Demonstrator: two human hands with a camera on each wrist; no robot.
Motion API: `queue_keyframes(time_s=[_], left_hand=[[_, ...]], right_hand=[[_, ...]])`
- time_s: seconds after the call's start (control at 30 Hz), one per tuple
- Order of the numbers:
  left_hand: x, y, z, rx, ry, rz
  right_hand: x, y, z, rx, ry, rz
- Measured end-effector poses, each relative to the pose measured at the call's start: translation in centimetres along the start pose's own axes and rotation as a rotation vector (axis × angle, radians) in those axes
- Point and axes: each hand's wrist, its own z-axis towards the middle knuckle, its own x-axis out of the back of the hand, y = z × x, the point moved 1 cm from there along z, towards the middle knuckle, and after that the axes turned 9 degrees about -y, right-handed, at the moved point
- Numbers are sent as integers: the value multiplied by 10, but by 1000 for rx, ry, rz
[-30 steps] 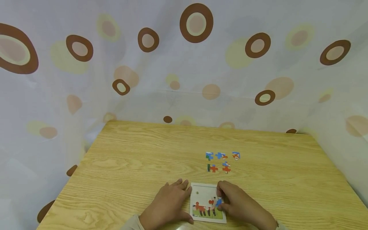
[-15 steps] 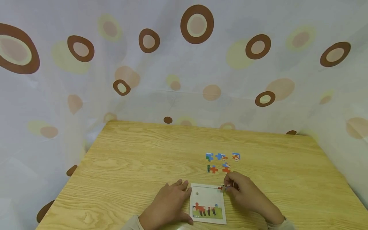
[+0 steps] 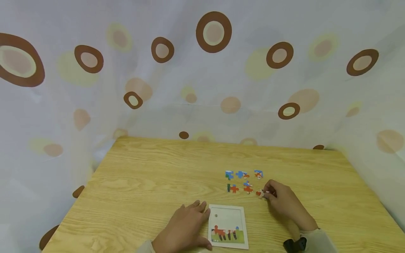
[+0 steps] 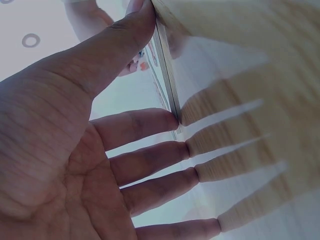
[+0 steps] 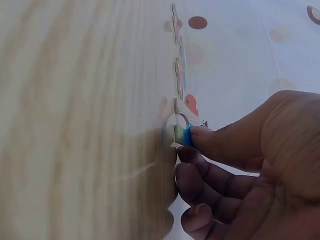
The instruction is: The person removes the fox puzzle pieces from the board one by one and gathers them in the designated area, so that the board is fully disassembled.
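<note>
A white puzzle tray [image 3: 229, 216] lies near the front of the table, its lower part filled with joined pieces [image 3: 238, 237] showing green ground and dark legs. Along its left edge rests my left hand [image 3: 185, 226], fingers spread; the left wrist view has the thumb and index fingertip touching the tray's side [image 4: 170, 82]. Beyond the tray to the right, my right hand [image 3: 288, 203] pinches a jigsaw piece [image 3: 260, 193] with a red knob. In the right wrist view that piece [image 5: 189, 135] is at the tabletop, between thumb and index finger, its blue edge showing.
Several loose jigsaw pieces lie in two rows behind the tray, among them a blue corner piece [image 3: 229, 174], a fox-face piece [image 3: 258, 174] and a red piece [image 3: 248, 188]. The wooden table [image 3: 152, 175] ends at a dotted curtain [image 3: 202, 116].
My right hand has lifted the jigsaw piece out of the tray and carried it back and right, to the end of the nearer row. My left hand has stayed at the tray.
</note>
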Motion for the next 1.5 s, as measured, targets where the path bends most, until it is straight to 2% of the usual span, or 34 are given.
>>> queue_keyframes(time_s=[0.1, 0.37, 0.73, 1.0, 1.1, 1.23, 1.4, 1.5], left_hand=[[0, 0, 1, -3, 9, 12], [1, 3, 0, 4, -10, -34], [2, 2, 0, 7, 5, 4], [2, 0, 0, 1, 4, 15], [2, 0, 0, 1, -4, 8], [2, -1, 0, 4, -12, -2], [2, -1, 1, 10, -21, 0], [2, -1, 1, 7, -18, 3]], right_hand=[[2, 4, 5, -7, -11, -18], [6, 5, 6, -11, -74, -6], [7, 2, 9, 3, -61, -26], [10, -1, 6, 7, -43, 52], [5, -7, 7, 43, -40, 53], [-8, -27, 9, 139, -64, 74], [-27, -59, 10, 282, -186, 150], [-37, -77, 10, 327, -278, 207]])
